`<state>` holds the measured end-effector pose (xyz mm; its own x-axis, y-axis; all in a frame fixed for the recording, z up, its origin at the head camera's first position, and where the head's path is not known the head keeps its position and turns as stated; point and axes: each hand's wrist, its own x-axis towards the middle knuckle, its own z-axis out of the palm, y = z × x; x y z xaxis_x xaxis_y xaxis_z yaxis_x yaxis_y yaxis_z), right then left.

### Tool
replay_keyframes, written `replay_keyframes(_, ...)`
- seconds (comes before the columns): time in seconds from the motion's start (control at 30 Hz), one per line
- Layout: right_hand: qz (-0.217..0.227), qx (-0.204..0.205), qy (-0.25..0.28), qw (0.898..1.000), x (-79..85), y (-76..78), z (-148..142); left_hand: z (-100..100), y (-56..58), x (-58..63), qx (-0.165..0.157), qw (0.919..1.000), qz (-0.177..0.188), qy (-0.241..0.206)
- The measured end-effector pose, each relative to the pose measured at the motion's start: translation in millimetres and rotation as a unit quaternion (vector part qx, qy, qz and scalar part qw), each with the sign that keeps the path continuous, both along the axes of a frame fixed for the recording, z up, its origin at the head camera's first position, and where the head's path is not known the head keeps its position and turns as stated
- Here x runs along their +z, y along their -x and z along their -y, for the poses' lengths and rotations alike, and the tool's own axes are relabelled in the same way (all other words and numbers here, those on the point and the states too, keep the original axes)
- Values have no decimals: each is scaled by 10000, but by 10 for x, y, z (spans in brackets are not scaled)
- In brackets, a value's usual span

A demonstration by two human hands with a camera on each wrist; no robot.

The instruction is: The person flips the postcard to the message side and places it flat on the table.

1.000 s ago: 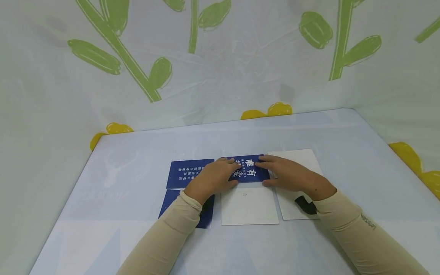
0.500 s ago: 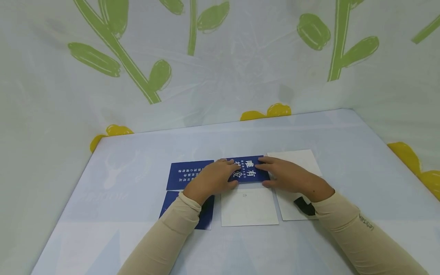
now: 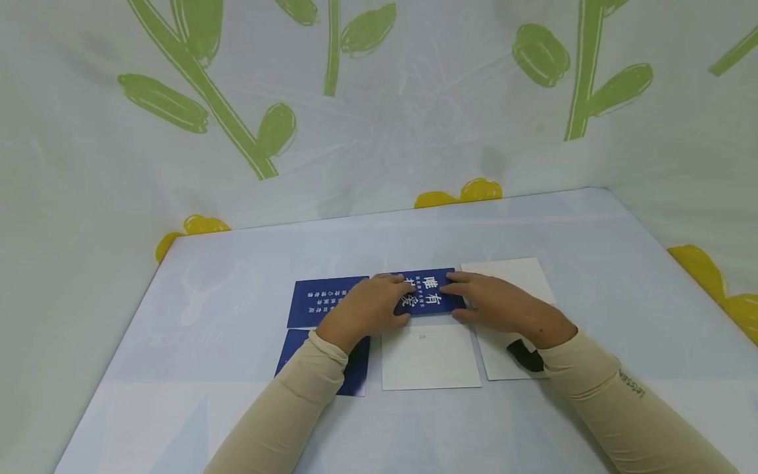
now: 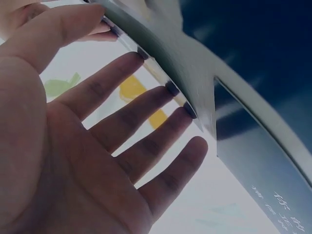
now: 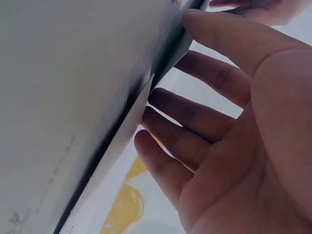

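Observation:
In the head view, a blue card (image 3: 430,301) with white characters lies flat in the middle of the back row. My left hand (image 3: 362,308) rests its fingertips on that card's left part, fingers extended. From the other side, my right hand (image 3: 503,304) touches the card's right end with spread, nearly straight fingers. In the left wrist view the left fingers (image 4: 131,117) are straight, their tips at the card's edge. The right fingers (image 5: 195,109) likewise reach a card edge in the right wrist view. Part of the middle card's left side is hidden under the left hand.
Left of it lie another blue card (image 3: 316,299) and, nearer, a blue card (image 3: 355,378) partly under the left forearm. White cards lie in front (image 3: 431,359) and to the right (image 3: 524,273). A dark wrist strap (image 3: 524,355) shows at the right wrist.
Both hands stay on the middle blue card, and the cards keep their places. Only a slight shift of the head view shows.

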<state>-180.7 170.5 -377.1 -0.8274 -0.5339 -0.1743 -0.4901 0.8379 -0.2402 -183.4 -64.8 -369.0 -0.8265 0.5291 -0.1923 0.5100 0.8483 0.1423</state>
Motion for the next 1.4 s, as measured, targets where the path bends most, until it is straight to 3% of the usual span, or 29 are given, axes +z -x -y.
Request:
replay_keyframes(0.43,150,46,156,9998,-13,10,-26,8,9,-15,90,9999,82,-11)
replay_keyframes(0.6,113,38,199,9997,-16,12,-50,26,14,13,42,10000,-21,-11)
replay_keyframes(0.87,165,-40,203,9996,-6,18,-34,61,14,70,141,9998,107,-75)
replay_keyframes(1.4,-293,-26,372,9989,23,43,-17,94,55,90,105,9997,26,-210)
